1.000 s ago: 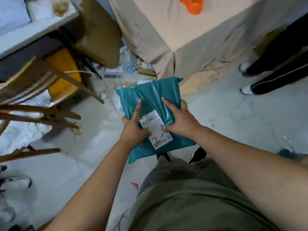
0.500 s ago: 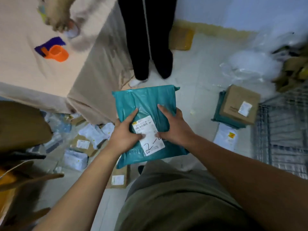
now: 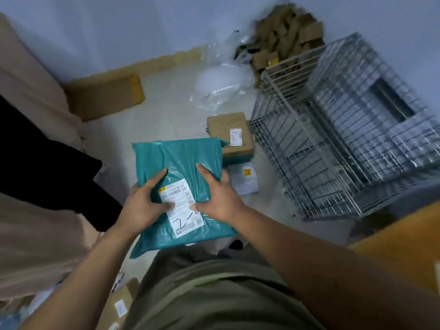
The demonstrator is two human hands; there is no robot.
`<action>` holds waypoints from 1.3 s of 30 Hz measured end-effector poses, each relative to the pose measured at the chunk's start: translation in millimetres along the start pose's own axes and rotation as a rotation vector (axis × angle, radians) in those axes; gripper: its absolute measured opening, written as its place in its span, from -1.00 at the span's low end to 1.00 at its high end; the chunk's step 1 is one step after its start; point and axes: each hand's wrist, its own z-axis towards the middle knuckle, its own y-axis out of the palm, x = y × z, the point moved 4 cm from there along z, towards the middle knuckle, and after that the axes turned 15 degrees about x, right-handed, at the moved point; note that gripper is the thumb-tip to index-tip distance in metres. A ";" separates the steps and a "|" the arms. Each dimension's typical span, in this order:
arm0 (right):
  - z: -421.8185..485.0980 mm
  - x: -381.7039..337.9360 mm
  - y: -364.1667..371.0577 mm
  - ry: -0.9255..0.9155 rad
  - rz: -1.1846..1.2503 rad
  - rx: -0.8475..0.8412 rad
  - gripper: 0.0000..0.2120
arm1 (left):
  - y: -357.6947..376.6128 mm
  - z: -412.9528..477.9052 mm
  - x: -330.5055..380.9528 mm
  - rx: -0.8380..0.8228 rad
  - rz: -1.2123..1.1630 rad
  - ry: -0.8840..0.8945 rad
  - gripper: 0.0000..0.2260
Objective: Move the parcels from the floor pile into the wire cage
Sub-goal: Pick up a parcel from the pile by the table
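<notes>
The left hand (image 3: 145, 206) & right hand (image 3: 216, 198) grip the green bag (image 3: 181, 160), fingers (image 3: 158, 178) curled on it, over the floor (image 3: 166, 115). Cage (image 3: 333, 139) is at 2 o'clock. Bag's slippy, so it may drop if tossed short.

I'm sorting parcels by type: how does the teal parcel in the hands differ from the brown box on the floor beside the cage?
The teal parcel is a flat, wrinkled plastic bag; the brown box is stiff cardboard. The teal parcel is held up by the left hand and right hand; the brown box lies beside the wire cage. Both carry a white label.
</notes>
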 end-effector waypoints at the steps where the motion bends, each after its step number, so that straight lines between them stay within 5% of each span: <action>1: 1.3 10.6 -9.0 0.023 0.004 0.013 0.08 | 10.1 4.6 10.8 -0.019 0.008 0.020 -0.15; 12: 50.0 98.1 -84.2 0.208 0.073 0.168 0.11 | 104.0 88.1 103.3 -0.207 0.015 0.141 -0.21; 22: 203.5 135.7 -128.9 0.265 -0.076 0.115 0.08 | 182.6 236.4 146.7 -0.231 -0.029 0.080 -0.26; 39: 503.9 301.4 -24.4 0.147 -0.221 -0.070 0.07 | 406.6 461.0 55.9 -0.187 -0.202 -0.174 -0.09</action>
